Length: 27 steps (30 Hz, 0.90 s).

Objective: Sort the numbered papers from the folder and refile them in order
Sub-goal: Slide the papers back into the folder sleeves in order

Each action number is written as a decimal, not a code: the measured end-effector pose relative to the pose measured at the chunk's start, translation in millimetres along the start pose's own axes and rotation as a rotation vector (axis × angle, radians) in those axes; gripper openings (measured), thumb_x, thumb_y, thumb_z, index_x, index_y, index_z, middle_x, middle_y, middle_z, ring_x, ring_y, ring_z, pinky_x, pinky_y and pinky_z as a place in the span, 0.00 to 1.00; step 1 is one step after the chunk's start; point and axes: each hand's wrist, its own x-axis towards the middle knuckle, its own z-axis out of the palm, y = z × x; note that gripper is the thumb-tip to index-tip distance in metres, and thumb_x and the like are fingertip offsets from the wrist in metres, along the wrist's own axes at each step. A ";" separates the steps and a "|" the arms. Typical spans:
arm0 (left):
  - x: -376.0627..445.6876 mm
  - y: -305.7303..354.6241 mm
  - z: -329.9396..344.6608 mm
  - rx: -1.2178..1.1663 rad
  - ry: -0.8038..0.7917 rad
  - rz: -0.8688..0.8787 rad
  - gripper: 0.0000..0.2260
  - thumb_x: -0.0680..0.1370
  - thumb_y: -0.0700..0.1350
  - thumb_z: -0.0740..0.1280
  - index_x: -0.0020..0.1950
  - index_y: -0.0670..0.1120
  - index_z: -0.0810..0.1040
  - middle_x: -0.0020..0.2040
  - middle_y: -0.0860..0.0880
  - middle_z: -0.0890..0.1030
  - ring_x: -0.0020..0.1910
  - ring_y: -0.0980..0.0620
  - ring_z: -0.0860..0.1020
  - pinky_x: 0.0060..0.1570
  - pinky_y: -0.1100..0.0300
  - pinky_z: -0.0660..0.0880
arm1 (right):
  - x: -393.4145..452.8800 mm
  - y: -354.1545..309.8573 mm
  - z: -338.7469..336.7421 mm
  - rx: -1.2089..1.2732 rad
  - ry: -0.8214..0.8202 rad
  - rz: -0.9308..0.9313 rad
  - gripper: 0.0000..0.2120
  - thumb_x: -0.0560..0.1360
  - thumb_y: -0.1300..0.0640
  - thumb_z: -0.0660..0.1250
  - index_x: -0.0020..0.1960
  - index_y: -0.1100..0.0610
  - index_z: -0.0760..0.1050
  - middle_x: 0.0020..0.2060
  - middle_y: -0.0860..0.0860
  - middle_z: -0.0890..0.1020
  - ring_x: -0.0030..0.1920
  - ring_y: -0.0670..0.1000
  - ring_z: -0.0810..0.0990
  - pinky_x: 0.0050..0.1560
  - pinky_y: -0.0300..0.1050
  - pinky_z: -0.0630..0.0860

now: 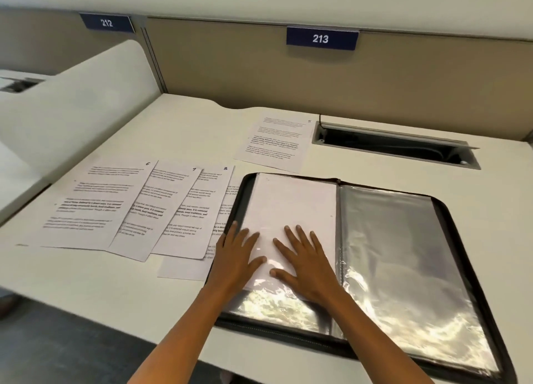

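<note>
Hands flat, fingers spread, gripping nothing: left hand [235, 256] and right hand [302, 264] pressed white sheet [291, 210] on folder [403, 254] left page | risk: sheet probably creases against slick sleeve | sheets 6 [95, 202], 7 [161, 210], 8 [199, 210] overlapped just left; 5 [277, 141] behind | nothing blocked reach

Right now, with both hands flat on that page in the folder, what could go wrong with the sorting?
1. The sheet under the left hand and right hand shows no number, so a misfiled page might go unnoticed.
2. Sheets 6, 7 and 8 overlap loosely; a sleeve or arm could scatter their order.
3. Sheet 5 lies apart, beside the open cable slot, and may be skipped.
</note>
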 end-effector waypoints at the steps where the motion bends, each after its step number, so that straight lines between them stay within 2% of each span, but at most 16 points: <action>1: -0.2 -4.4 1.3 0.017 -0.028 0.003 0.27 0.78 0.64 0.48 0.60 0.49 0.77 0.60 0.47 0.79 0.64 0.41 0.73 0.53 0.42 0.74 | -0.1 -0.3 2.4 -0.017 0.007 -0.004 0.36 0.75 0.28 0.43 0.76 0.47 0.58 0.77 0.52 0.53 0.77 0.58 0.48 0.72 0.56 0.43; 3: 0.9 -12.5 3.8 0.043 -0.010 0.022 0.22 0.76 0.63 0.53 0.56 0.52 0.79 0.57 0.51 0.79 0.65 0.45 0.69 0.52 0.41 0.73 | 1.9 0.4 4.1 -0.013 0.064 -0.009 0.33 0.76 0.30 0.46 0.71 0.47 0.68 0.74 0.54 0.65 0.74 0.58 0.60 0.70 0.56 0.51; 5: 11.9 -17.8 2.0 0.009 0.021 0.025 0.19 0.74 0.61 0.55 0.51 0.54 0.80 0.53 0.53 0.80 0.65 0.48 0.68 0.53 0.39 0.70 | 14.4 0.7 -4.3 0.021 0.148 0.005 0.31 0.76 0.30 0.47 0.62 0.48 0.77 0.64 0.52 0.76 0.65 0.57 0.72 0.63 0.52 0.61; 6: 20.8 -18.9 -0.8 -0.045 0.032 0.002 0.20 0.74 0.62 0.54 0.49 0.53 0.81 0.52 0.53 0.80 0.65 0.48 0.69 0.56 0.39 0.67 | 24.7 1.4 -10.7 0.049 0.183 0.020 0.32 0.76 0.29 0.47 0.57 0.49 0.79 0.58 0.51 0.78 0.59 0.55 0.75 0.59 0.50 0.64; 8: 40.7 -19.7 -9.6 -0.152 0.050 -0.066 0.24 0.73 0.65 0.51 0.49 0.53 0.81 0.52 0.54 0.80 0.68 0.49 0.68 0.63 0.43 0.59 | 50.2 3.4 -24.5 0.138 0.163 0.054 0.35 0.74 0.28 0.44 0.56 0.49 0.79 0.53 0.49 0.79 0.55 0.53 0.75 0.55 0.47 0.65; 10: 63.6 -24.4 -16.3 -0.192 0.094 -0.066 0.27 0.73 0.65 0.49 0.51 0.52 0.81 0.55 0.53 0.79 0.69 0.50 0.66 0.64 0.46 0.56 | 79.2 10.0 -30.3 0.198 0.132 0.076 0.37 0.73 0.27 0.42 0.59 0.50 0.78 0.56 0.50 0.78 0.58 0.53 0.74 0.58 0.47 0.66; 12: 91.0 -33.3 -22.7 -0.179 0.139 0.005 0.28 0.74 0.65 0.49 0.56 0.50 0.80 0.59 0.50 0.78 0.71 0.47 0.64 0.65 0.44 0.56 | 109.9 18.3 -32.3 0.196 0.168 0.094 0.38 0.74 0.28 0.43 0.61 0.52 0.77 0.59 0.53 0.78 0.61 0.56 0.74 0.62 0.51 0.67; 16: 152.4 -51.0 -28.6 -0.099 0.047 0.055 0.36 0.71 0.68 0.42 0.70 0.51 0.69 0.74 0.48 0.64 0.76 0.47 0.51 0.71 0.43 0.48 | 172.3 37.0 -33.6 0.140 0.168 0.170 0.39 0.73 0.29 0.46 0.66 0.57 0.74 0.65 0.59 0.75 0.66 0.61 0.71 0.67 0.56 0.64; 19: 196.3 -61.2 -28.0 -0.118 0.025 0.006 0.33 0.74 0.68 0.48 0.74 0.51 0.63 0.77 0.46 0.56 0.77 0.46 0.47 0.72 0.45 0.45 | 209.9 48.8 -31.3 0.144 0.154 0.246 0.37 0.72 0.33 0.49 0.69 0.58 0.72 0.69 0.61 0.70 0.71 0.62 0.65 0.70 0.57 0.60; 23: 248.0 -76.2 -18.1 -0.238 0.026 -0.094 0.25 0.79 0.57 0.58 0.73 0.47 0.64 0.76 0.43 0.58 0.76 0.44 0.52 0.71 0.50 0.51 | 245.2 68.1 -27.0 0.145 0.198 0.362 0.29 0.74 0.39 0.57 0.65 0.59 0.75 0.68 0.61 0.70 0.70 0.61 0.66 0.69 0.54 0.60; 27: 283.8 -85.6 -5.1 -0.440 0.030 -0.264 0.26 0.79 0.56 0.59 0.73 0.44 0.64 0.73 0.41 0.64 0.72 0.44 0.61 0.70 0.50 0.58 | 270.6 86.9 -27.6 0.079 0.309 0.609 0.17 0.79 0.48 0.62 0.56 0.61 0.76 0.58 0.59 0.72 0.57 0.58 0.70 0.58 0.49 0.67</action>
